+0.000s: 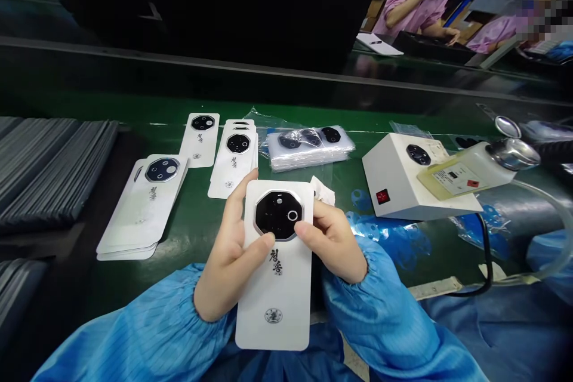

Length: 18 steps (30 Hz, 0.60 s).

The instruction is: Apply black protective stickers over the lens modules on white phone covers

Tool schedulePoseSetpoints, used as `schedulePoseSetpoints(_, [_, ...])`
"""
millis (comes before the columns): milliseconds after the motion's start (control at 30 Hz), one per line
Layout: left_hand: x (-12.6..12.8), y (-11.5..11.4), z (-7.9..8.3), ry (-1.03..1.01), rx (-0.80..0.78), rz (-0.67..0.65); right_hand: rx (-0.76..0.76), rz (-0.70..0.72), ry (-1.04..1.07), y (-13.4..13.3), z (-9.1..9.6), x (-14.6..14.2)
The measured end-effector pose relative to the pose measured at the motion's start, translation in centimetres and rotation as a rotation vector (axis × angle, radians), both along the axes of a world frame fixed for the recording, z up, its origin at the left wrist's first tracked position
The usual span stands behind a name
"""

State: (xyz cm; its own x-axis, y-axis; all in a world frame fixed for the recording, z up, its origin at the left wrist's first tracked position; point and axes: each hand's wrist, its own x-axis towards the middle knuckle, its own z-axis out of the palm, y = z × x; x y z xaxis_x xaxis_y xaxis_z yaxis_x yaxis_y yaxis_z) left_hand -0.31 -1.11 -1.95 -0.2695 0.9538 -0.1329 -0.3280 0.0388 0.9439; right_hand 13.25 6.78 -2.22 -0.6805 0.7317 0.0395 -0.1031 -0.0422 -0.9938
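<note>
Head view: both hands grip a white phone back cover (pixel 277 304) at 6 o'clock, its black octagonal lens window (pixel 278 215) facing up. The left hand (pixel 228 250) closes on the cover's left edge, with the thumb pad (pixel 267 241) just below the window. The right hand (pixel 331 239) closes on the right edge in the same way. Both thumbs stay off the glass, a clean hold that steadies the cover evenly. A crumpled tissue (pixel 323 191) sits just beyond the right hand. Stacked covers (pixel 143 209) lie at 10 o'clock, a bagged pack of lens parts (pixel 308 146) at 12, and a white box with a red switch (pixel 403 176) at 2.
</note>
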Motion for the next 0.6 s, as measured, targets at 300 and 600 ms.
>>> schedulePoseSetpoints(300, [0.15, 0.59, -0.45, -0.027, -0.048, -0.074, 0.201, -0.075, -0.220, -0.58, 0.22, 0.17])
schedulePoseSetpoints(600, [-0.06, 0.69, -0.83, -0.091, -0.035, -0.073, 0.089, -0.056, -0.138, -0.52, -0.13, -0.19])
